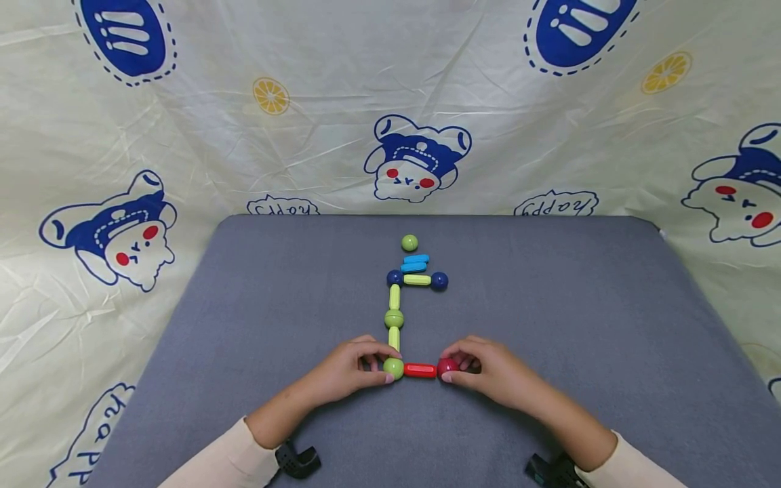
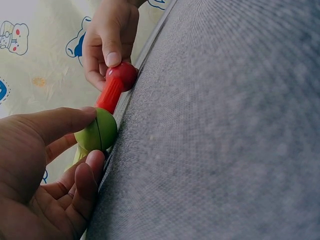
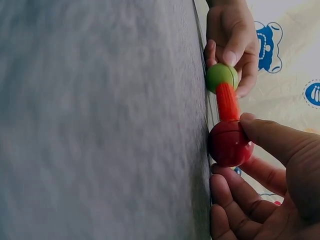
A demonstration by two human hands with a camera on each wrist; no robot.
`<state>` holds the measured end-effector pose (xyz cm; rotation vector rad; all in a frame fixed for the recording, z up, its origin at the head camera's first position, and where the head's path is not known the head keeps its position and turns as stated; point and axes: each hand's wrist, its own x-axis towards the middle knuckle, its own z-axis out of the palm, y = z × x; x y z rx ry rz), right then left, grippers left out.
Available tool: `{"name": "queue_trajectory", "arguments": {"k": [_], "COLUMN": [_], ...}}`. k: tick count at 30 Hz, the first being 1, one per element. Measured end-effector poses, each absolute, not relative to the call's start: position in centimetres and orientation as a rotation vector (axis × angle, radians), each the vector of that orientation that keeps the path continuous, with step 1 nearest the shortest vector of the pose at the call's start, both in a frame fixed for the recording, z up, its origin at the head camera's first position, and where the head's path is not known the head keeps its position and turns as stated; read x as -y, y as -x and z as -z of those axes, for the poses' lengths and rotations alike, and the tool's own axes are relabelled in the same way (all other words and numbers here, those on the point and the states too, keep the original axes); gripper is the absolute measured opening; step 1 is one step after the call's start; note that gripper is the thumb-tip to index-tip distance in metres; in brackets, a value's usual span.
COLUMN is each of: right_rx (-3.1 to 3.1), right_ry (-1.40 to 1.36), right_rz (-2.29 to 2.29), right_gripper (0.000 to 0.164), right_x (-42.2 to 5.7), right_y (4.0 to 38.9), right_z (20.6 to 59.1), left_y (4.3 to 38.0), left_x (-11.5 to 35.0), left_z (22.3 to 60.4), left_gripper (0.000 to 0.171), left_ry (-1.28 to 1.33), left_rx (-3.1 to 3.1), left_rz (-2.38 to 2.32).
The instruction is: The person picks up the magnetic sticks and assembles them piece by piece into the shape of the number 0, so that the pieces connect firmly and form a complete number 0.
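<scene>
My left hand (image 1: pixel 354 369) pinches a green ball (image 1: pixel 393 369) between thumb and fingers at the near corner of a chain of balls and rods. From that ball a red rod (image 1: pixel 420 371) runs right to a dark red ball (image 1: pixel 447 368), which my right hand (image 1: pixel 488 369) pinches. Away from me, a yellow-green rod (image 1: pixel 394 337) leads to a second green ball (image 1: pixel 394 318). Another yellow-green rod (image 1: pixel 394 297) continues to a dark blue ball (image 1: pixel 395 278). There the chain turns right through a yellow-green rod (image 1: pixel 417 279) to a second dark blue ball (image 1: pixel 439 281).
Just beyond the chain, two light blue rods (image 1: pixel 415 268) lie side by side. A loose green ball (image 1: pixel 409 242) sits behind them. Everything rests on a grey cloth-covered table (image 1: pixel 549 298), with a printed curtain (image 1: pixel 329 149) hanging behind its far edge.
</scene>
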<state>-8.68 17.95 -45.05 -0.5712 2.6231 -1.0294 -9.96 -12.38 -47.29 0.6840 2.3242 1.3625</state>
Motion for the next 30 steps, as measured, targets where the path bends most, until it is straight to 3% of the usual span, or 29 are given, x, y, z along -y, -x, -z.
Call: {"name": "queue_trajectory", "arguments": {"k": [30], "right_rx": [-2.602], "right_ry": [0.567], "right_rz": [1.047], "right_gripper": [0.036], "right_x": [-18.06], "right_y": [8.14], "right_z": [45.41], "left_y": [9.95], "left_x": [12.40], "left_z": [47.24], "left_gripper": [0.029], "left_ry": [-0.675], "left_rx": [-2.330], "left_rz": [-1.345]}}
